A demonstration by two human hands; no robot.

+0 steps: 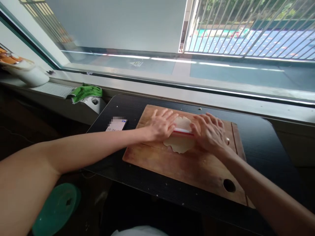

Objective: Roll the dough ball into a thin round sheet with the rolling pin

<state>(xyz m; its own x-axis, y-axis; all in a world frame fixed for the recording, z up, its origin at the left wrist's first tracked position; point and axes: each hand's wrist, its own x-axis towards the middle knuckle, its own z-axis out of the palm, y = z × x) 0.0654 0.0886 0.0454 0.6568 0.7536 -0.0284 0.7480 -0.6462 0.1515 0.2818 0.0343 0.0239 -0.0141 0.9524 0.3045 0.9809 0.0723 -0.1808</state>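
Thin pale dough (180, 145) with an uneven edge lies on a wooden cutting board (172, 167). Across it runs a slim white rolling pin (182, 130) with a red line; its ends are hidden under my hands. My left hand (161, 124) rests flat over the pin's left end, fingers stretched forward. Over the right end lies my right hand (209, 130), also open, its fingers spread and its palm pressing down. Neither hand wraps its fingers around the pin. Dough shows between the hands, both beyond the pin and on the near side.
The board sits on a black table (263, 154) with small crumbs. A phone (115, 126) lies left of the board. On the window sill are a green cloth (86, 92) and a white container (34, 73). A green basin (56, 208) stands below at the left.
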